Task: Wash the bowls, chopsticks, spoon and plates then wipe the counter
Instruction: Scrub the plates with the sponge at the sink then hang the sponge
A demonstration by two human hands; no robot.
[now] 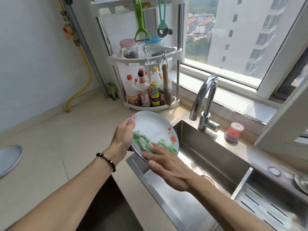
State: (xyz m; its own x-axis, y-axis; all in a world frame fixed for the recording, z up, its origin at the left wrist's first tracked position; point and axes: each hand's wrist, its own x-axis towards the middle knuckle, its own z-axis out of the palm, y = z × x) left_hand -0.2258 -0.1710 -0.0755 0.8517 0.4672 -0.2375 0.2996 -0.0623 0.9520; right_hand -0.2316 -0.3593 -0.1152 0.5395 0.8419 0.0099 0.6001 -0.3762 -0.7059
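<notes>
Right hand [168, 165] flat on green cloth [140, 141] (partly hidden), left hand [122, 136] gripping plate [155, 125] rim.

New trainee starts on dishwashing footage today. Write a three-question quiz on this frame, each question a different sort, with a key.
1. True or false: the left hand grips the plate at its rim.
2. What do the right hand fingers press against the plate?
A. the dish brush
B. a green and white scrubbing cloth
C. nothing
3. Fill in: the plate is held tilted above the near-left corner of the ____.

Key
1. True.
2. B. The dish brush stands behind the sink, right of the faucet.
3. Sink.
</notes>
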